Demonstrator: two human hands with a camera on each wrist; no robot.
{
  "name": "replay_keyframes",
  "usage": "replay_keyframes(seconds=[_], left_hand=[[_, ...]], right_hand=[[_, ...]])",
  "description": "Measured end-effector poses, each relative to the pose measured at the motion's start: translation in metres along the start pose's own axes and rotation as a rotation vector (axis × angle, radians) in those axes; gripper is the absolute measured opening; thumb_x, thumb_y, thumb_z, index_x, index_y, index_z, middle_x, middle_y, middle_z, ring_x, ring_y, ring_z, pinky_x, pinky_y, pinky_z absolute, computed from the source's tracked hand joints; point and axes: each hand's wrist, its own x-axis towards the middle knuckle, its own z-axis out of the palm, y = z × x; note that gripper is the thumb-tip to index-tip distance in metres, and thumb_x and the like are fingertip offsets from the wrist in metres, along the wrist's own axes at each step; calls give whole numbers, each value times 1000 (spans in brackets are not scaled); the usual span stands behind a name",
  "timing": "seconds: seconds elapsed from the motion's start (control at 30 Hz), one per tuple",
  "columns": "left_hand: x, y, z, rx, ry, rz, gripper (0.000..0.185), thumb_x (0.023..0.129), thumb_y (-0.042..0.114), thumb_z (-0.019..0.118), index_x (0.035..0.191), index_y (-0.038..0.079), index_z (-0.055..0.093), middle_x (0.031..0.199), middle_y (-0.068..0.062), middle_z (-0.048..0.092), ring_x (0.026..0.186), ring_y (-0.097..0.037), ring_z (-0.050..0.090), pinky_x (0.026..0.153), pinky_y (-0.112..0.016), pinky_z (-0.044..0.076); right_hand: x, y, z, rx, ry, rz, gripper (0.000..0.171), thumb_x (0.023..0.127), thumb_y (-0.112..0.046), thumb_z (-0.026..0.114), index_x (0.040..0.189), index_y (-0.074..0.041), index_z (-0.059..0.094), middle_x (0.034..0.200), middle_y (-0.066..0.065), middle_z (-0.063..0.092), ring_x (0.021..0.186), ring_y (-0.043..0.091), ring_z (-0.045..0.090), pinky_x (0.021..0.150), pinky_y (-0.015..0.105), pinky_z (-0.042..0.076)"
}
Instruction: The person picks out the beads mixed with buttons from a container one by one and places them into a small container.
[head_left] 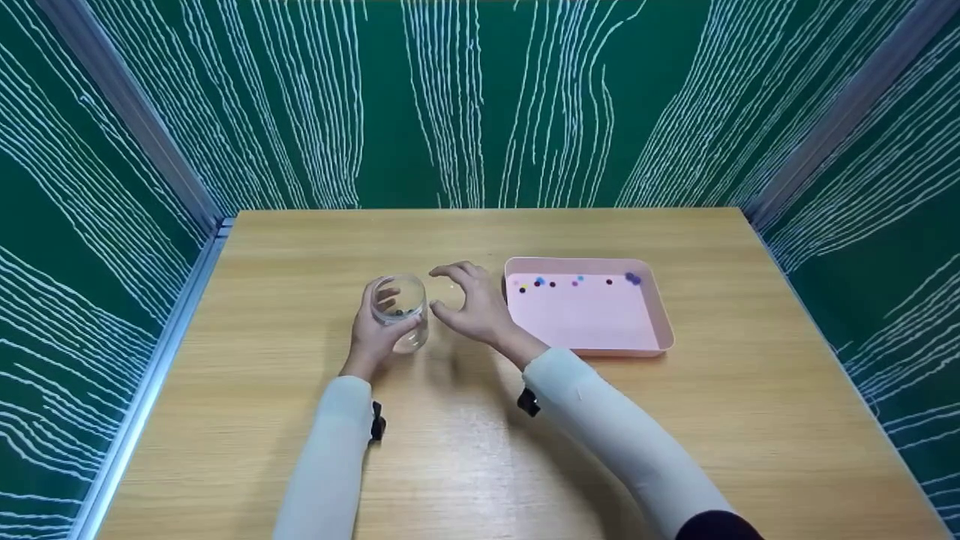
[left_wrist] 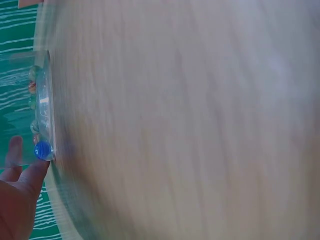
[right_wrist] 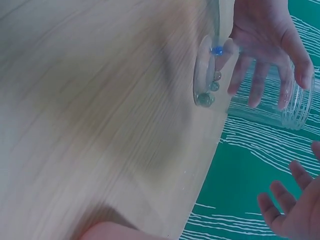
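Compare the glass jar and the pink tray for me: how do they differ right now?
The glass jar is clear and upright, gripped by the left hand; the pink tray is opaque, flat and shallow, untouched. The open right hand hovers between them. Both sit on the wooden table and hold small beads.

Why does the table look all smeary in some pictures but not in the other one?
Head view: sharp and evenly lit, with the left hand gripping the glass jar and soft shadows beneath the arms. Left wrist view: the wooden table is smeared by motion blur; only a blue marble reads clearly. Right wrist view: the table is streaked too, while the jar and fingers look fairly crisp.
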Motion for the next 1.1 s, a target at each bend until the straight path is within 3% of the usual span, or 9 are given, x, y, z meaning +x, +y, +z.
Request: replay_keyframes(seconds=[0.7, 1.1], left_hand=[[-1, 0, 1, -13, 6, -15, 78, 70, 11, 83, 135, 28, 43, 133, -10, 53, 127, -31, 49, 107, -43, 43], [0, 1, -1, -3, -28, -39, 79, 72, 15, 83, 138, 28, 41, 135, -9, 50, 129, -31, 46, 112, -42, 39]], right_hand=[[-1, 9, -14, -23, -36, 71, 60, 80, -46, 68, 136, -32, 52, 140, -1, 52, 129, 22, 50, 107, 47, 43], [-4, 13, -26, -31, -1, 120, 57, 80, -45, 68, 134, -30, 53, 134, -1, 54, 124, 21, 51, 104, 46, 44]])
